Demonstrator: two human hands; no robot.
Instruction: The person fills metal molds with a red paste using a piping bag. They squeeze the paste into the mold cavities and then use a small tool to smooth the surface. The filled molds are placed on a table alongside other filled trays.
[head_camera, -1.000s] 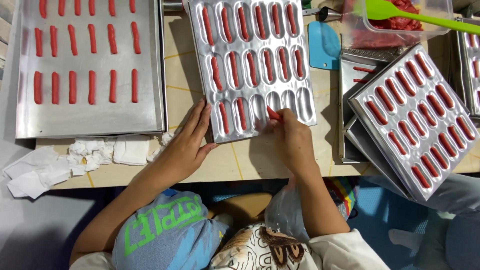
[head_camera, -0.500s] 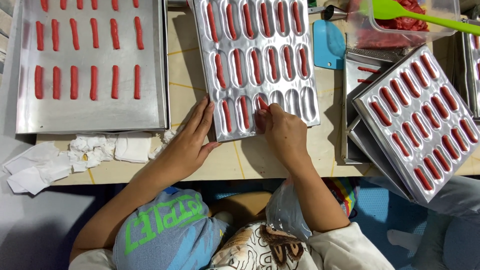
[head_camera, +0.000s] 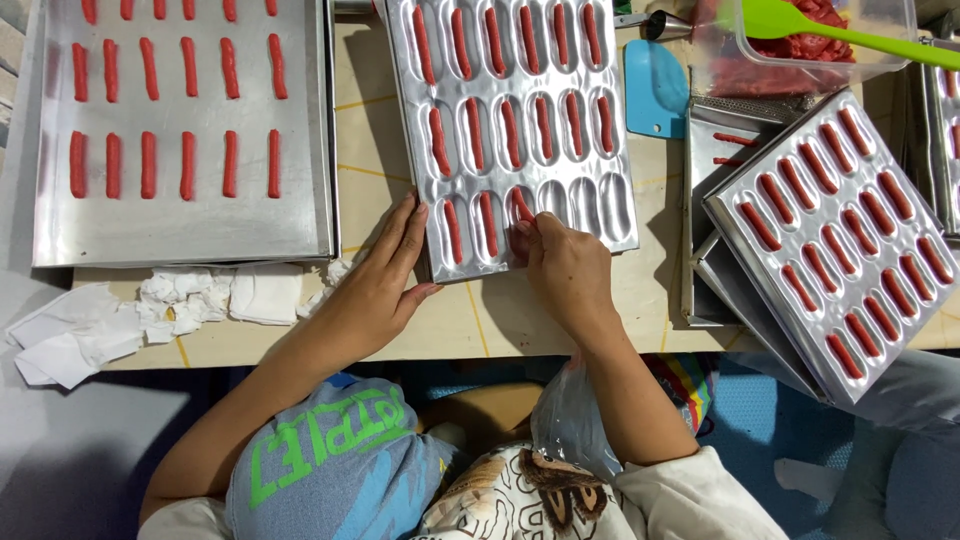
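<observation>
Head view: two hands (head_camera: 385, 275) (head_camera: 565, 270) at one mould tray (head_camera: 510, 120).

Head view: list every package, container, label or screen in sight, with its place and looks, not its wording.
Clear plastic tub: top right of the table, rectangular, red paste inside, a green spatula across it.
Clear plastic bag: by the person's lap, under the right forearm, crumpled.
Printed lettering: on blue cloth at the lap, green.
No screens or signs in view.
</observation>
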